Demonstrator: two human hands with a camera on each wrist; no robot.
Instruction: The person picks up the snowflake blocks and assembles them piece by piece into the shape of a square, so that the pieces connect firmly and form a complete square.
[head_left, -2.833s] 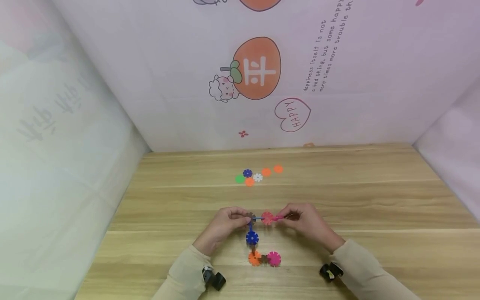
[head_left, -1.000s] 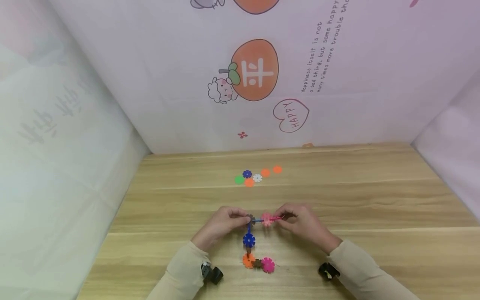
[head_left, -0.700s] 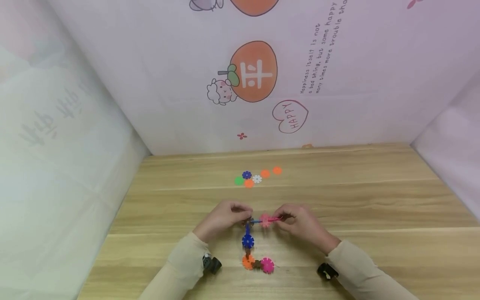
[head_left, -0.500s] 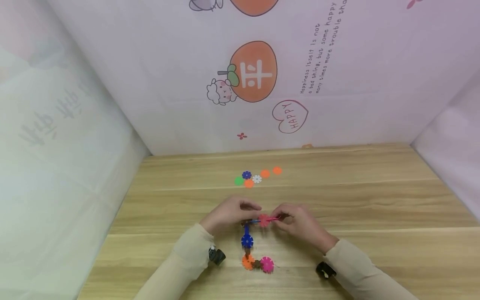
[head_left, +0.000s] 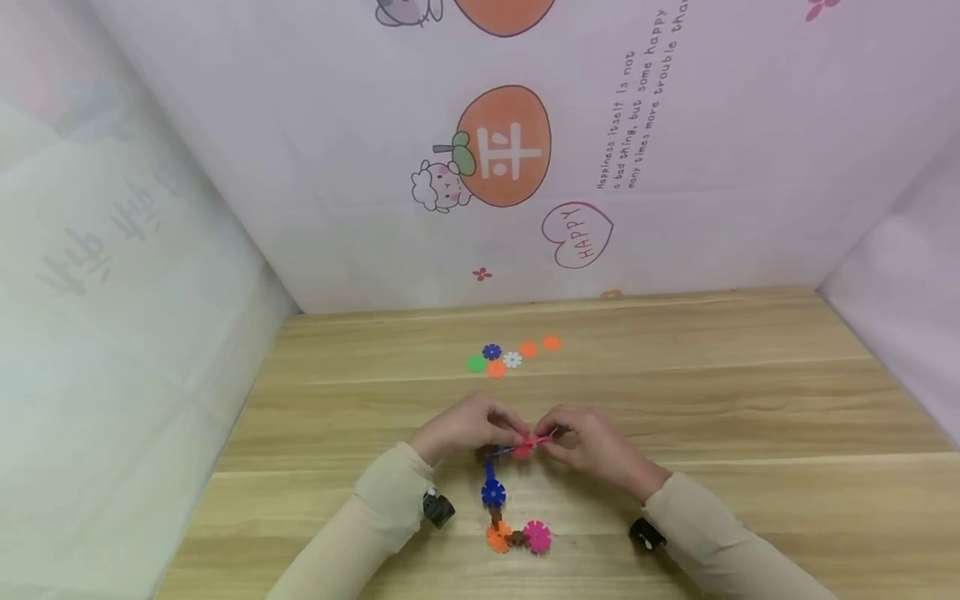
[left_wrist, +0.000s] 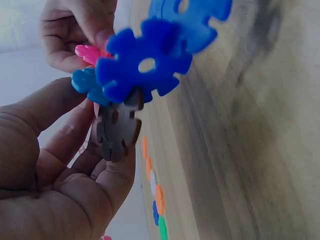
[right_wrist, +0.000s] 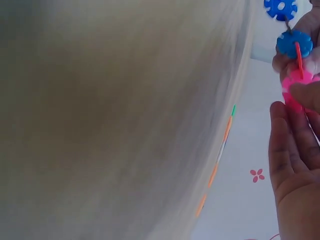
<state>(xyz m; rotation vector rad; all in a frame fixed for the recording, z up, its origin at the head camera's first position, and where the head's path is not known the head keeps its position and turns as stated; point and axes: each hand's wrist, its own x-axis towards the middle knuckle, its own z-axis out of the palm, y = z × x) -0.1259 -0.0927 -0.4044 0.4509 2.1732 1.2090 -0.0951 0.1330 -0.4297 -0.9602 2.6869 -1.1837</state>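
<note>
A chain of slotted plastic snowflake discs hangs between the hands and bends down toward the person. My left hand (head_left: 471, 427) pinches the coral-red disc (head_left: 522, 452) with thumb and fingertips. From the right, my right hand (head_left: 598, 443) holds the pink disc (right_wrist: 294, 94) joined to it, thumb against its face. The two hands' fingertips nearly meet. In the left wrist view a light blue disc (left_wrist: 88, 85), a brown disc (left_wrist: 119, 134) and a dark blue disc (left_wrist: 144, 64) lie along the chain. Its near end has an orange disc (head_left: 498, 537) and a magenta disc (head_left: 537, 537).
Loose discs lie flat farther back on the wooden table (head_left: 712, 375): a green disc (head_left: 476, 364), a dark blue one, a white disc (head_left: 512, 359) and several orange ones. A printed cloth wall (head_left: 337, 183) rises behind the table's far edge.
My left hand has let go of the brown corner disc and shifted right to the coral-red disc. My right hand keeps its pinch and has drifted slightly left.
</note>
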